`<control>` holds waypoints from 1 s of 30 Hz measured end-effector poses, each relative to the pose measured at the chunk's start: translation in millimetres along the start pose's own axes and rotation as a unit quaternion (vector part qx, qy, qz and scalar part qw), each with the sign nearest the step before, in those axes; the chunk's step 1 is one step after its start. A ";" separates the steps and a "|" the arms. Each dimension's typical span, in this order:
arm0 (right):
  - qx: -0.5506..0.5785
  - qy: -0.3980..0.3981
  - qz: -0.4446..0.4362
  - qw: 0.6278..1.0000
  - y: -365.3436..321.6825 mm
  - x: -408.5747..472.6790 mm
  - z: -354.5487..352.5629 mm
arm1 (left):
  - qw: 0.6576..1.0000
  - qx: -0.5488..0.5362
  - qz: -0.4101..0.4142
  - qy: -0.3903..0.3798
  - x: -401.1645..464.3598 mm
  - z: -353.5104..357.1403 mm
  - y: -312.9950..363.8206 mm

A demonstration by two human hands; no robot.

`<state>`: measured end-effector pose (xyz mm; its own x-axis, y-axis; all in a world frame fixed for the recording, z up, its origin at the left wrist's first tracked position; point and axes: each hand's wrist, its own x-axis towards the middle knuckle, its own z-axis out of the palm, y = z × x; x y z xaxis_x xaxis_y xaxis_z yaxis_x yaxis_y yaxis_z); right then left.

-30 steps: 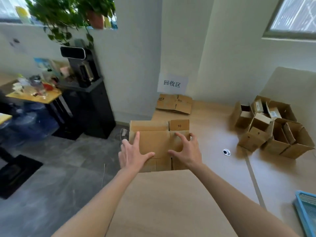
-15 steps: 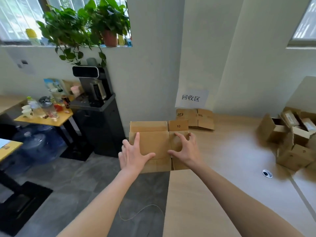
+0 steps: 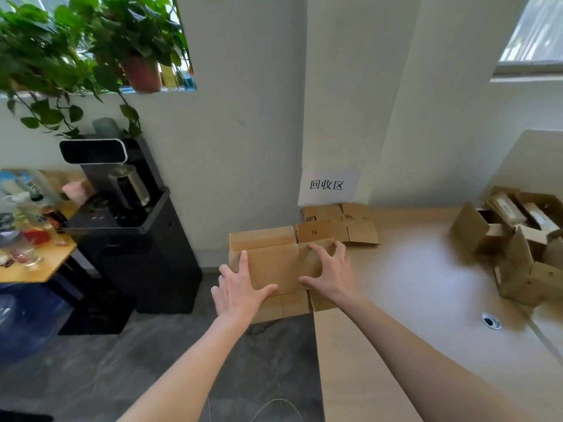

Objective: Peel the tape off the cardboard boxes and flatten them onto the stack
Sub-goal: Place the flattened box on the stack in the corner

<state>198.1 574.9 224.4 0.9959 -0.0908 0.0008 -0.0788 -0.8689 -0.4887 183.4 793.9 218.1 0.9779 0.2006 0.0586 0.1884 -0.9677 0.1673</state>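
I carry a flattened brown cardboard box (image 3: 274,269), its flap marked "10", in the air over the table's left edge. My left hand (image 3: 240,287) lies flat on its left panel with straight, spread fingers. My right hand (image 3: 332,272) rests on the right panel, fingers arched with their tips at the flap fold. Just beyond, a low stack of flattened boxes (image 3: 356,229) lies on the table (image 3: 411,300) against the wall, under a paper sign (image 3: 327,185). A pile of unflattened boxes (image 3: 518,245) sits at the far right.
A black water dispenser (image 3: 128,226) stands on the floor to the left of the table. Further left are a cluttered yellow side table (image 3: 36,263) and a blue water jug (image 3: 27,315). A cable grommet (image 3: 490,321) is set in the tabletop.
The view has swung left and closer to the wall, so the stack under the sign is now just beyond the carried box. Both hands keep the same hold.
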 end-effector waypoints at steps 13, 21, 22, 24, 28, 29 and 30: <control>-0.066 0.018 0.120 0.990 21.4 105.1 -8.1 | 0.981 -0.074 0.156 -0.082 145.3 27.8 55.7; -0.054 -0.021 0.165 0.985 93.8 190.4 11.9 | 0.971 -0.064 0.187 -0.132 216.9 92.8 118.3; -0.056 -0.031 0.166 0.984 106.6 206.9 15.7 | 0.971 -0.062 0.185 -0.141 228.1 105.4 127.9; -0.054 -0.048 0.164 0.984 133.1 242.5 23.8 | 0.970 -0.056 0.180 -0.155 253.3 129.1 151.0; -0.041 -0.050 0.173 0.983 193.7 313.8 41.9 | 0.968 -0.036 0.174 -0.176 308.1 175.3 208.0; -0.038 -0.054 0.177 0.982 209.2 330.4 45.9 | 0.968 -0.030 0.175 -0.180 321.4 186.7 222.0; -0.035 -0.060 0.179 0.981 224.4 346.9 49.6 | 0.967 -0.028 0.176 -0.184 334.2 198.8 235.0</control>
<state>528.1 372.6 71.7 0.9016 -0.3421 -0.2648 -0.4234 -0.8231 -0.3785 572.5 603.1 81.4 0.9488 -0.2164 -0.2302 -0.1559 -0.9544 0.2546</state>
